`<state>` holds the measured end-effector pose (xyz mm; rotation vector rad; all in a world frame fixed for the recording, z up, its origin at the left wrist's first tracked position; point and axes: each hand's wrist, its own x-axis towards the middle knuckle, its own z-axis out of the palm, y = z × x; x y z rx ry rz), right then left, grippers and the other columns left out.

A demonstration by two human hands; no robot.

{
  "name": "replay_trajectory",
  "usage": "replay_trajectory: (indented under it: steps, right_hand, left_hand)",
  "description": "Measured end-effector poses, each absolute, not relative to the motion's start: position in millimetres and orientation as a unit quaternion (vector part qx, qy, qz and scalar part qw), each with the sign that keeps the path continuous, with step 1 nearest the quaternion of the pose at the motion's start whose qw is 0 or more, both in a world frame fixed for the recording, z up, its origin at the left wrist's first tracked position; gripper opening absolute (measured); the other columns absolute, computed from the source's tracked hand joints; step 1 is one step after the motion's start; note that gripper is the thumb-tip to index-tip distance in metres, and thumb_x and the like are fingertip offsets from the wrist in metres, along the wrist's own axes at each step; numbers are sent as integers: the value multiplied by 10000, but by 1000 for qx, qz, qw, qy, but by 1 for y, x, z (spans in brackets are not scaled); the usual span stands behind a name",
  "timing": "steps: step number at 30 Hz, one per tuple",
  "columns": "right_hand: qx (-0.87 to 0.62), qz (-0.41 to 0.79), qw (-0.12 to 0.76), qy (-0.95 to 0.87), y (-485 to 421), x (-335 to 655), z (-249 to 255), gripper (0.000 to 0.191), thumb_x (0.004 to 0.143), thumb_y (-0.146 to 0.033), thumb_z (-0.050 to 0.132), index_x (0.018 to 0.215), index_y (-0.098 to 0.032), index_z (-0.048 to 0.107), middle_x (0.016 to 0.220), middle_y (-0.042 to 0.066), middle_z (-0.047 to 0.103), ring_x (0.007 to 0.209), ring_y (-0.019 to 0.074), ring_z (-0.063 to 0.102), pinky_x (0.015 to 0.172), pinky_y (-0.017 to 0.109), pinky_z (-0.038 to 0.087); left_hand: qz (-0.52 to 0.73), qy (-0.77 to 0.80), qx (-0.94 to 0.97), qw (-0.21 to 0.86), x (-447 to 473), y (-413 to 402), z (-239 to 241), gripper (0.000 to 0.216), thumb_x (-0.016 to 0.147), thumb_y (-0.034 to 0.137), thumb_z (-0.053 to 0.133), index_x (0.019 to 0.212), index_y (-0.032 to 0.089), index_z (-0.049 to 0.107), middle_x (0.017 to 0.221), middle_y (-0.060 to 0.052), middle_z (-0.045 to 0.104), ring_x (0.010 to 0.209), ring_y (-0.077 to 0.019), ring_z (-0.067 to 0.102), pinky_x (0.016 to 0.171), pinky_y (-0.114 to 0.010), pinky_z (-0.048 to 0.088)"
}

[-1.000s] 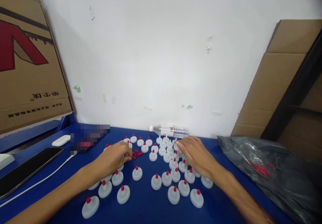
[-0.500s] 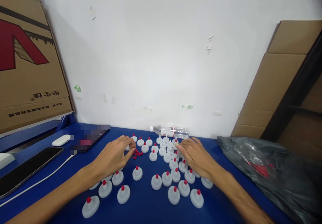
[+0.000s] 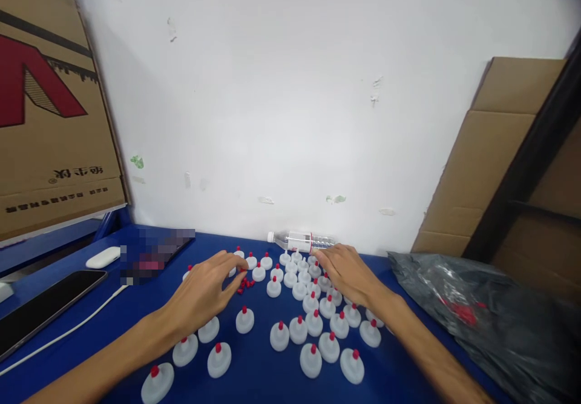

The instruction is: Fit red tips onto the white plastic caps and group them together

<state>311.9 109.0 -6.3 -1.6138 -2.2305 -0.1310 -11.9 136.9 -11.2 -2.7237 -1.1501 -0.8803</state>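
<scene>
My left hand (image 3: pixel 211 280) is over a small pile of loose red tips (image 3: pixel 245 284), thumb and forefinger slightly apart with nothing visible between them. My right hand (image 3: pixel 347 271) reaches to the back of a cluster of white, round spouted caps (image 3: pixel 299 290). Its thumb and fingers are together just above a white cap (image 3: pixel 314 269); whatever they may hold is hidden. Many caps stand spout up with a red tip on the spout, like the white cap with a red tip (image 3: pixel 245 320) in front of my left hand. Several at the back have bare white spouts.
A clear plastic bottle (image 3: pixel 299 240) lies along the wall behind the caps. On the left are a phone (image 3: pixel 49 307), a white cable (image 3: pixel 77 334), a white case (image 3: pixel 103 257) and a large carton (image 3: pixel 59 143). A grey plastic bag (image 3: pixel 436 295) lies at the right.
My right fingertips have risen slightly above the back cap. My left thumb and forefinger have parted a little over the red tips. The view has shifted slightly.
</scene>
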Motion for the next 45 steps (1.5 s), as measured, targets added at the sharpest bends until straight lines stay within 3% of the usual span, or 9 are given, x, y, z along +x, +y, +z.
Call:
replay_trajectory:
  steps: [3, 6, 9, 11, 15, 20, 26, 38, 45]
  right_hand:
    - [-574, -60, 175, -798, 124, 303, -9, 650, 1089, -472, 212, 641, -223, 612, 649, 58, 672, 775, 250, 683, 861, 397, 451]
    - [-574, -74, 186, -794, 129, 300, -6, 650, 1085, -468, 244, 623, -217, 626, 648, 69, 681, 734, 250, 688, 832, 393, 468]
    - [-580, -94, 234, -774, 118, 302, 7, 489, 1061, -509, 360, 905, -215, 717, 919, 84, 751, 918, 267, 705, 867, 392, 487]
    - [-585, -106, 269, -758, 105, 300, 14, 379, 1027, -525, 461, 1087, -227, 687, 1085, 81, 731, 1000, 263, 691, 865, 384, 508]
    - [-524, -90, 315, -786, 72, 280, 13, 253, 1057, -371, 440, 1202, -257, 612, 1171, 58, 691, 954, 207, 708, 796, 341, 569]
    - [-382, -87, 315, -864, 50, 246, -5, 416, 1033, -244, 507, 1437, -253, 404, 1280, 84, 660, 1152, 247, 650, 960, 436, 570]
    - [-325, -88, 363, -869, 46, 235, -8, 406, 1025, -251, 547, 1402, -224, 399, 1125, 81, 692, 1002, 235, 669, 844, 389, 598]
    - [-306, -78, 428, -847, 43, 231, -10, 270, 1039, -306, 536, 1295, -240, 481, 1109, 50, 738, 994, 193, 696, 860, 333, 601]
    - [-297, -93, 454, -835, 40, 223, -14, 191, 1039, -252, 523, 1229, -236, 510, 1096, 57, 748, 987, 185, 704, 835, 330, 613]
  left_hand:
    - [-302, -339, -890, 47, -11, 138, -15, 252, 1045, 314, 439, 1107, 250, 675, 1001, -40, 729, 931, -219, 670, 773, -339, 540]
    - [-323, -303, -893, 76, -11, 135, -14, 240, 1058, 250, 441, 1120, 240, 673, 1041, -34, 727, 921, -196, 659, 765, -313, 529]
    - [-359, -266, -888, 104, -9, 128, -12, 205, 1046, 183, 477, 1145, 228, 651, 1032, -23, 728, 895, -177, 650, 775, -303, 515]
    - [-379, -241, -886, 117, -7, 121, -10, 200, 1031, 149, 513, 1171, 223, 636, 1029, -20, 730, 886, -170, 643, 793, -305, 508]
    - [-398, -205, -886, 121, -2, 107, -10, 238, 991, 113, 593, 1211, 201, 610, 1017, -36, 722, 880, -176, 616, 776, -305, 503]
    - [-391, -170, -896, 122, -3, 98, -15, 321, 969, 52, 589, 1258, 192, 595, 1028, -56, 698, 855, -178, 570, 721, -301, 484]
    - [-367, -157, -907, 132, -5, 95, -19, 471, 922, -56, 490, 1290, 222, 589, 1035, -58, 687, 798, -178, 529, 652, -295, 449]
    - [-382, -165, -907, 70, -3, 101, -20, 340, 994, 57, 528, 1289, 220, 577, 1010, -48, 688, 836, -170, 563, 676, -271, 473]
    - [-366, -171, -915, 11, 0, 100, -21, 230, 992, 28, 436, 1037, 211, 570, 861, -20, 630, 760, -175, 486, 654, -304, 393]
